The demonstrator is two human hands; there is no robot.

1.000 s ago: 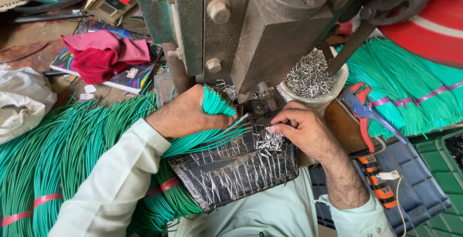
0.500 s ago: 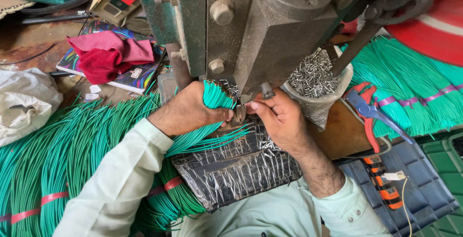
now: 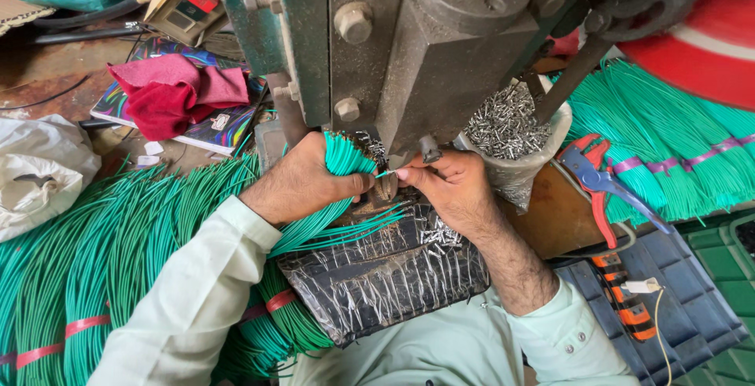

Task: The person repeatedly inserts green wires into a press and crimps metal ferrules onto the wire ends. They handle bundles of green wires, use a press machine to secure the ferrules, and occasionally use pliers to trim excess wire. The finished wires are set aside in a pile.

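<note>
My right hand point(image 3: 452, 185) has its fingers point(image 3: 410, 174) pinched shut on one green wire point(image 3: 383, 173), its tip held under the grey press point(image 3: 425, 48). My left hand point(image 3: 303, 181) is clenched around one bundle of green wires point(image 3: 346, 158), thin, uniform, cut ends fanned upward, just beside the press. Outward: one cup of metal terminals point(image 3: 511, 130), one red-handled pliers point(image 3: 594, 178), two more wire heaps, one red cloth point(image 3: 177, 95).

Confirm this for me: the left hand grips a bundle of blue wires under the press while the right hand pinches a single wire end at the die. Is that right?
Not quite. The head view shows the wires in the left hand are green, not blue. The rest holds: the right hand pinches a single wire end under the press.
</note>
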